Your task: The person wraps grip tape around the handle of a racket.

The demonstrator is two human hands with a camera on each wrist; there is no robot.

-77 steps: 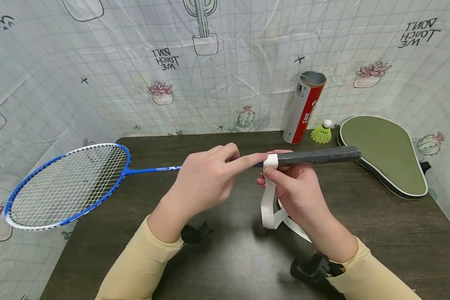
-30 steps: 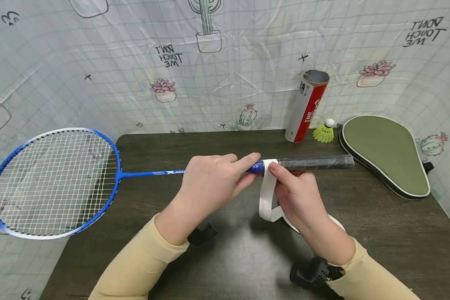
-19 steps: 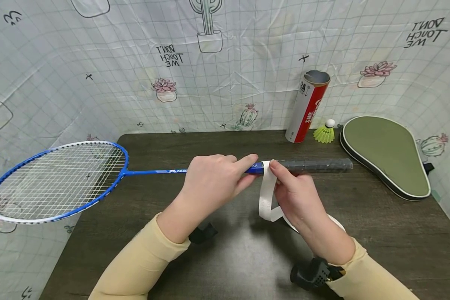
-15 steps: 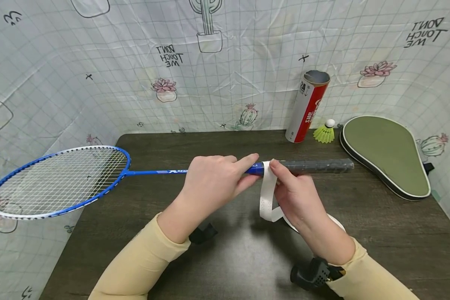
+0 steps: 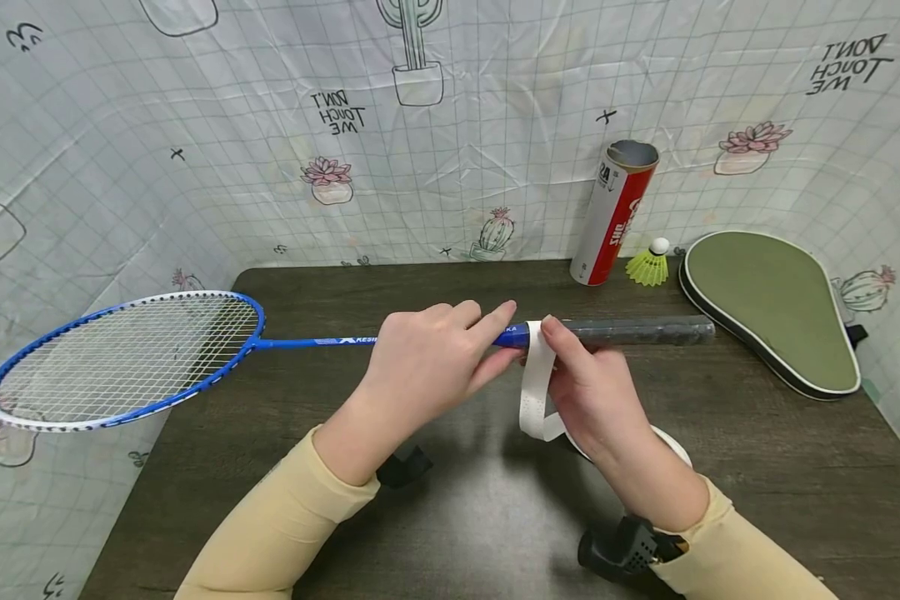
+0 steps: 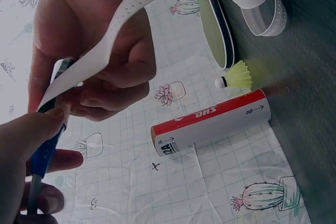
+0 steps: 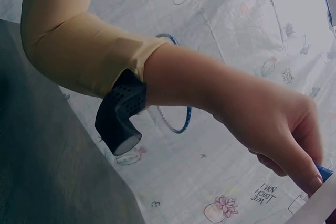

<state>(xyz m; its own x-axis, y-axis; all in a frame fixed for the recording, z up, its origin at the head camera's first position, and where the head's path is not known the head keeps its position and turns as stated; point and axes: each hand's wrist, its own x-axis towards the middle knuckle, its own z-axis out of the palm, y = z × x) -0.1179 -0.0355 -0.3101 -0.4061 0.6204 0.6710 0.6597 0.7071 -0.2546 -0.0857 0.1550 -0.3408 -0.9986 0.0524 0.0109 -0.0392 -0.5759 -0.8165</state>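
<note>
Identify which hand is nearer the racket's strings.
The left hand: it grips the blue shaft, while the right hand is farther from the strings, at the dark handle.

A pale gridded sheet (image 5: 255, 75), printed with cacti (image 5: 492, 233), succulents (image 5: 327, 179) and mirrored lettering (image 5: 339, 112), stands behind and beside the dark wood-grain tabletop (image 5: 765, 475), which reflects soft light.

Bright head view, dimmer wrist views, soft glare on the tabletop (image 5: 461, 525)
</note>
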